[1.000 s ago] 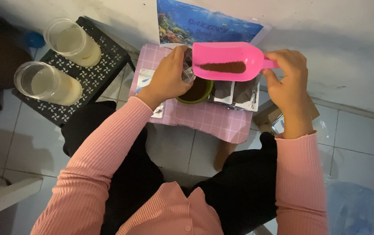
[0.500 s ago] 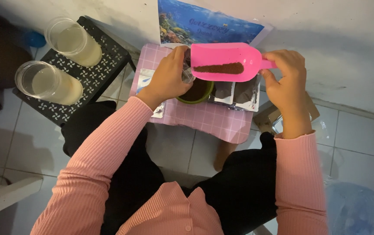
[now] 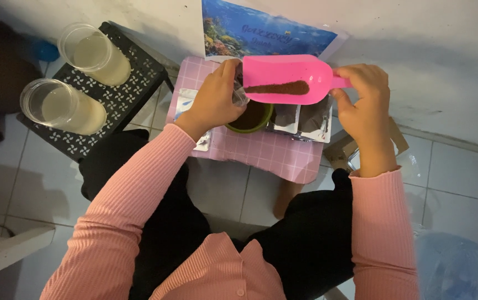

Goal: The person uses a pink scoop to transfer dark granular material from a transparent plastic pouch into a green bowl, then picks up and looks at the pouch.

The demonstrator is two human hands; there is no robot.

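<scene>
Pink scoop [image 3: 289, 78] carries a thin line of brown powder along its trough. Green cup [image 3: 253, 118] below it holds brown powder too. Two clear jars [image 3: 66, 105] of pale liquid stand on the black stool [image 3: 139, 72], well apart to the left. Silver sachets [image 3: 311, 119] lie on the pink bench [image 3: 261, 153].

Right hand [image 3: 364, 108]: grip closed on the scoop handle; scoop sits level above the cup and sachets. Left hand [image 3: 214, 103]: grip pinched on a small clear bag [image 3: 240, 95] at the scoop's mouth, just over the cup.
</scene>
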